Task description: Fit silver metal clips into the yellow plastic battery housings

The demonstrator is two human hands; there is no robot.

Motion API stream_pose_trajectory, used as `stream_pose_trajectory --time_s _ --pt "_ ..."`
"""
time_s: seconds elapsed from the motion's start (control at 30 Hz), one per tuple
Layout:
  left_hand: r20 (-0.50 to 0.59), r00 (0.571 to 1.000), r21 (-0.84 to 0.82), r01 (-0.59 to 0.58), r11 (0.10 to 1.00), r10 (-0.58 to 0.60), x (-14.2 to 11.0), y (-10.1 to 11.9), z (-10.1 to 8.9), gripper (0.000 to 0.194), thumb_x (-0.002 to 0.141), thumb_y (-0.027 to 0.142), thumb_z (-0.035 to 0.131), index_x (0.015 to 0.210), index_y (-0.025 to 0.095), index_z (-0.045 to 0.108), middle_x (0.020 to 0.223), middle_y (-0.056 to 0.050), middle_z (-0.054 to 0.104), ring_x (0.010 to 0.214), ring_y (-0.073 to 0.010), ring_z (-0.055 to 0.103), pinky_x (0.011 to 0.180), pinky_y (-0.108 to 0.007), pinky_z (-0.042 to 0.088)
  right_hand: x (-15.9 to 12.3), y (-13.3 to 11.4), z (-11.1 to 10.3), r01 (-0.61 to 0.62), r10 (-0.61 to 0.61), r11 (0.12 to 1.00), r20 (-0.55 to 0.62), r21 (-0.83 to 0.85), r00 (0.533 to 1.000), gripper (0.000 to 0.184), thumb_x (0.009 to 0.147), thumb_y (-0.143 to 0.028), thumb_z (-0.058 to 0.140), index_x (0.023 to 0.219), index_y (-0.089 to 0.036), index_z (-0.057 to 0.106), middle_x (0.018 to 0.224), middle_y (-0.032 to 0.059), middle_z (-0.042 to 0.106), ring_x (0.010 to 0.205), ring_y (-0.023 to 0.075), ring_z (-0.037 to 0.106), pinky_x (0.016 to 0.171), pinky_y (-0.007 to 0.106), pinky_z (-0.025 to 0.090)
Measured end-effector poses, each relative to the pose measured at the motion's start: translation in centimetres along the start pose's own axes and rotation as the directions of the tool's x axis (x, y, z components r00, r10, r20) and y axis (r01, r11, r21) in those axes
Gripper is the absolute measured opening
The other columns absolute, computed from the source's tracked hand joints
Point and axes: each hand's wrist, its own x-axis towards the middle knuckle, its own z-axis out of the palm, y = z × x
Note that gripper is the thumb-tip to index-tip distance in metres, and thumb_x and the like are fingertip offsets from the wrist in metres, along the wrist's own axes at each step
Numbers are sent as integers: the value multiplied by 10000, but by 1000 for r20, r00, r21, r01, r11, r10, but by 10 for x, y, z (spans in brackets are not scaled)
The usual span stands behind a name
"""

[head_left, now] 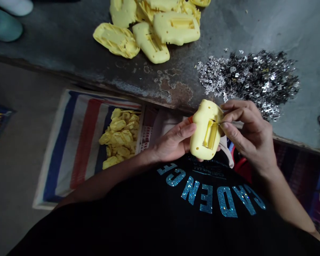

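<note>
Yellow moulded plastic casing (200, 140), held in front of the person's chest, above a black T-shirt (149, 220) with sequinned lettering (210, 195). The long axis of the casing points away from the body, its far end leaning slightly to the person's right, and a rectangular recess (210, 134) faces up. The left hand (173, 140) cradles the casing from its left side, with the fingers (180, 129) curled against it. A small orange fragment (190, 119) shows at the casing's edge, just beyond those fingers. The right hand (248, 137) lies to the right of the casing, its thumb and forefinger pressed together in a pinch on a thin metal sliver (220, 122). The sliver runs leftward from this pinch, and its tip reaches the casing near the upper edge of the recess; the exact contact is too small to tell. Nothing stands between the tip and the casing. Beyond the hands, on a worn grey table (224, 28) with a rust patch (177, 93), lie a shiny heap of metal scraps (249, 83), nearest the right hand, and a group of similar yellow casings (149, 32). Below the table edge to the left, small yellow pieces (120, 138) rest on a striped woven sheet (66, 149).
</note>
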Motion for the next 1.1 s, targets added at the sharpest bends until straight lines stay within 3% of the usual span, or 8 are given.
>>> stream_pose_trajectory --time_s 0.2,0.37,0.57,0.67,0.87,0.97,1.1 --pt "-16 1000 26 -16 1000 16 2 -1 6 1037 961 765 920 1782 266 529 1534 -191 816 1225 -422 890 686 -363 735 3 0 1 -1 0 1000 -9 -29 1000 85 1102 -332 783 1029 -306 750 1288 83 816 1247 317 784 1109 552 657" --pt "-17 1000 26 -23 999 24 3 -3 6 1040 961 771 917 1788 280 521 1581 -197 793 1227 -418 890 660 -351 726 3 4 3 47 -49 997 -18 -66 999 74 1094 -285 781 1032 -308 748 1274 85 821 1235 325 789 1091 560 648" --pt "-120 991 29 -51 998 54 1 -6 5 841 941 698 979 1589 247 691 1521 -153 834 1327 -398 861 939 -443 777 -3 2 6 51 -62 981 -57 -187 996 81 1089 -269 787 1039 -315 743 1265 63 826 1219 326 783 1108 595 590" --pt "-102 994 28 -41 999 44 1 -6 6 854 937 729 967 1590 251 691 1516 -159 828 1306 -411 867 845 -415 777 -2 -1 6 42 -56 985 -78 -165 995 86 1090 -278 777 1024 -316 737 1221 67 827 1184 319 784 1084 587 607" --pt "-43 999 41 -22 999 24 3 -7 6 1001 983 777 887 1780 285 532 1634 -202 749 1325 -452 848 711 -399 758 6 -3 8 36 -43 994 -69 -98 997 105 1090 -334 780 989 -314 760 1220 74 836 1182 317 791 1065 560 647" --pt "-35 999 35 -19 999 21 3 -9 5 923 989 774 885 1708 270 599 1584 -191 780 1272 -427 870 688 -370 742 6 -2 10 56 -63 994 -72 -97 995 99 1085 -300 791 992 -292 759 1208 69 837 1170 311 796 1072 559 624" --pt "-33 998 11 -44 999 44 4 -11 1 798 984 742 913 1555 238 673 1406 -160 857 1123 -369 912 652 -331 722 4 -1 13 86 -105 961 -56 -263 993 93 1096 -277 797 1011 -285 761 1217 74 861 1146 322 797 1014 553 586"
